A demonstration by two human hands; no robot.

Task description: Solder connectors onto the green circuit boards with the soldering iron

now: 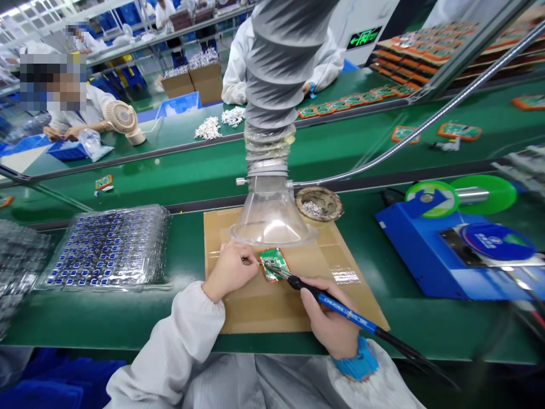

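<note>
A small green circuit board [273, 257] with an orange border lies on a sheet of brown cardboard [255, 315]. My right hand [330, 321] grips a blue and black soldering iron [347, 312], its metal tip over the board's surface. Contact between tip and board is hard to make out. At the board's left edge, my left hand [232, 270] is closed in a pinch, thumb and forefinger together. Whatever sits between those fingertips is too small to name. Just above both hands hangs a clear fume-extraction hood [272, 213].
A ribbed grey duct [285, 68] rises from the hood. Behind the cardboard sits a round dish [319, 204]. Stacked clear trays [110, 244] stand left; a blue machine with a green spool [432, 196] stands right. Boards lie on the green conveyor [204, 179]; co-workers sit beyond.
</note>
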